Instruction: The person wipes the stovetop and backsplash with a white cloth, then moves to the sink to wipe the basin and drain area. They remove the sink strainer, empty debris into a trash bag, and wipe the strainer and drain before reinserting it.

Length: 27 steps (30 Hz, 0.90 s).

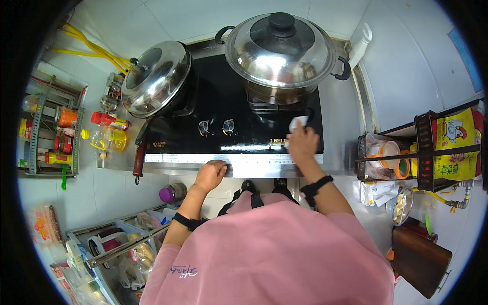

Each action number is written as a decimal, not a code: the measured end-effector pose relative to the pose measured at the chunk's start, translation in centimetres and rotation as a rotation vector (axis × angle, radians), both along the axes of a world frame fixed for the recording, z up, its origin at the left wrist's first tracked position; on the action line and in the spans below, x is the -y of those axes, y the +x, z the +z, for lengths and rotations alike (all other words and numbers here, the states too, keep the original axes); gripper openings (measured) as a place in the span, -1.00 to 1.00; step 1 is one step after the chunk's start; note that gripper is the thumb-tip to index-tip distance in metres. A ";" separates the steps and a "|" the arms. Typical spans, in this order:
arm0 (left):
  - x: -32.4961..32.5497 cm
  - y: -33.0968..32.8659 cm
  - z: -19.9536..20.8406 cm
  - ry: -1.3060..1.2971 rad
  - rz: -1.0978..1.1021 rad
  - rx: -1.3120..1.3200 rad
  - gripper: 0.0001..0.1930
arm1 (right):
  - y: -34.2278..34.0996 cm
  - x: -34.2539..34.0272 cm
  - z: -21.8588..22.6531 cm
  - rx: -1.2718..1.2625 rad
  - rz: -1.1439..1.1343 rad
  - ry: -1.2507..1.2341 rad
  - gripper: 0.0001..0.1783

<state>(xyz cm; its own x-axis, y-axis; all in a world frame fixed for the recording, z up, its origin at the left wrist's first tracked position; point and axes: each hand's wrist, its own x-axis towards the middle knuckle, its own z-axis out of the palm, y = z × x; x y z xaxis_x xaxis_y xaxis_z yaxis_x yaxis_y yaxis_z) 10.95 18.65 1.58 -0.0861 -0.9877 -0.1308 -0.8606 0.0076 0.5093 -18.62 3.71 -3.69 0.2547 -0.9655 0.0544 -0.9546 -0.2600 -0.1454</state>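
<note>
My right hand (303, 144) is closed on a crumpled white wipe (298, 122), pressed to the right part of the black glass gas hob (213, 96). Whether the wipe is cloth or paper, I cannot tell. My left hand (211, 175) rests with curled fingers on the steel counter's front edge (244, 172), near the white strip along the hob's front. Behind my right hand, a large lidded steel pot (274, 91) sits on the right burner. A wok with a domed lid (156, 79) stands on the left burner, its brown handle (139, 162) pointing toward me. Two round knobs (229, 127) lie between them.
Left of the hob are an oil bottle (113, 140), a red-capped bottle (109, 120) and a wall rack of jars (53, 132). Black baskets (422, 147) with seasonings stand at the right. Below left, a drawer (122, 249) of packaged food stands open beside a purple-lidded jar (173, 193).
</note>
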 end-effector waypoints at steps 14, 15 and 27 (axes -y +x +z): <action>4.3 -2.5 0.3 -0.203 -0.101 -0.065 -0.79 | 8.1 -1.5 -0.4 0.587 0.047 0.085 -0.58; 4.3 -2.4 0.4 -0.212 -0.080 -0.068 -0.79 | 8.0 -0.8 0.2 0.706 0.083 -0.034 -0.51; -1.2 0.9 -0.7 -0.073 0.083 -0.066 -0.80 | 11.0 5.3 -2.3 0.398 0.727 0.198 -0.45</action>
<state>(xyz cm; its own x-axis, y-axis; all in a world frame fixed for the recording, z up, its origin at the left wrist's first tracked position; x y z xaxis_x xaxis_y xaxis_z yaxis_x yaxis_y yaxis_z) 11.83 19.89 0.89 -0.0101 -0.9984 -0.0553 -0.8247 -0.0230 0.5651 -7.60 -1.64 -6.03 0.8127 -0.5703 0.1192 -0.4279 -0.7232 -0.5422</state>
